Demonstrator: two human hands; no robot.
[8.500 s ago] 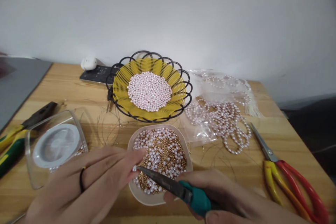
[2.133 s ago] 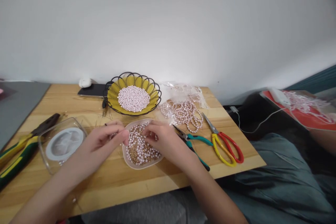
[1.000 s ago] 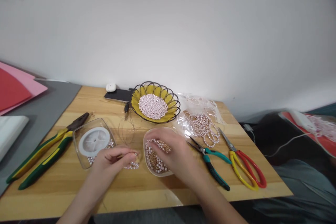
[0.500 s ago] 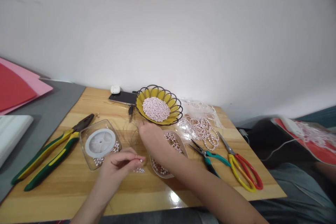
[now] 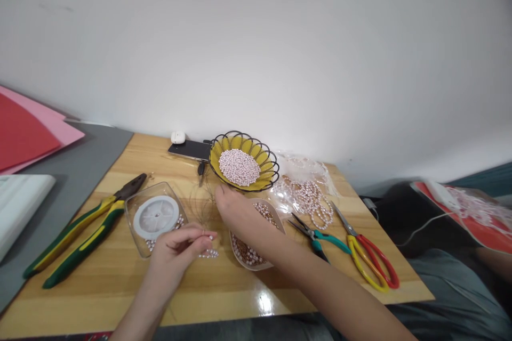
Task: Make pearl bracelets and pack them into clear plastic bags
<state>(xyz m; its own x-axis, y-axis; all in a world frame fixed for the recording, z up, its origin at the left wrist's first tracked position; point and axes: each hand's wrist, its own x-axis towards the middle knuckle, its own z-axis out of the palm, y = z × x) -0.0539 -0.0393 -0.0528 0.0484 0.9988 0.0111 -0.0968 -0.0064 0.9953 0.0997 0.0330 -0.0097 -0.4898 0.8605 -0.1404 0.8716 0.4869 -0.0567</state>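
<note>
My left hand (image 5: 178,245) is pinched shut on a short strand of pearl beads (image 5: 208,252) that trails onto the wooden table (image 5: 120,287). My right hand (image 5: 234,209) reaches across the pale bowl of mixed pearl and gold beads (image 5: 250,253) toward thin wire loops (image 5: 200,205) lying on the table; its fingers are curled, and what they hold is hidden. The yellow basket of pink beads (image 5: 243,166) stands just behind the right hand.
A clear box with a white cord spool (image 5: 154,217) sits left of my hands, with green-yellow pliers (image 5: 80,234) beyond it. Teal pliers (image 5: 320,234), red-yellow scissors (image 5: 370,256) and a bag of pearl strands (image 5: 306,192) lie right. A phone (image 5: 190,149) lies at the back.
My right hand left the bead bowl and moved back-left toward the wire loops. My left hand kept its pinch on the pearl strand. The teal pliers were laid down earlier.
</note>
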